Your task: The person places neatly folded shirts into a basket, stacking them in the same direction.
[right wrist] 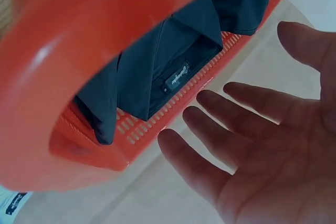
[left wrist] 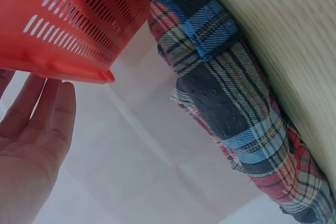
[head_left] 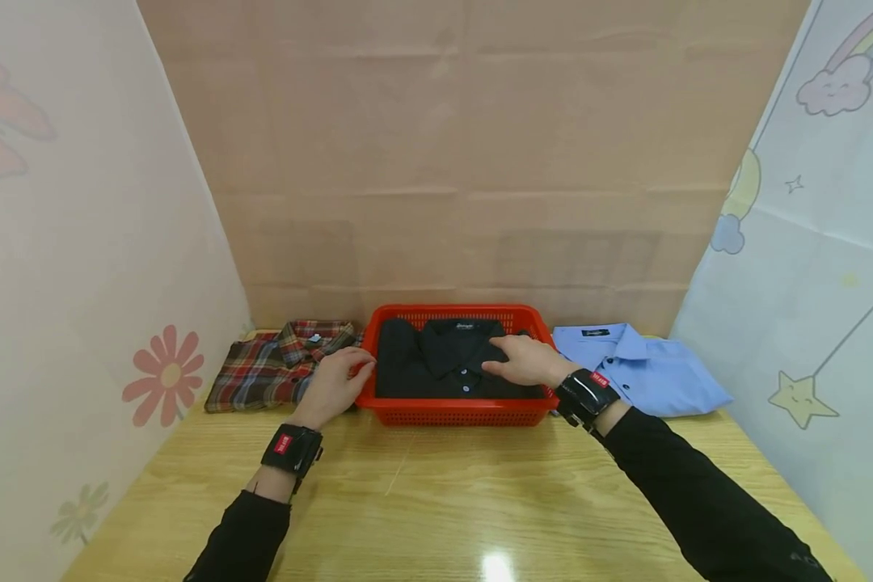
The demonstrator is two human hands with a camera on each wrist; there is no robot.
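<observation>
A folded black shirt (head_left: 444,360) with its collar toward the back lies in a red plastic basket (head_left: 458,412). At the basket's left rim is my left hand (head_left: 335,384), its fingertips by the edge. The left wrist view shows those fingers (left wrist: 60,116) fairly straight against or just beside the rim; the thumb is hidden there. My right hand (head_left: 527,361) hovers over the right part of the shirt, fingers spread and holding nothing. In the right wrist view, the palm and separated fingers (right wrist: 194,166) appear apart from the shirt's collar label (right wrist: 177,77).
Left of the basket lies a folded plaid shirt (head_left: 262,372) in red, dark and yellow. A folded light blue shirt (head_left: 643,372) lies on the right. All rest on a wooden table (head_left: 422,501), with brown paper (head_left: 451,162) behind and patterned white panels (head_left: 793,283) at the sides.
</observation>
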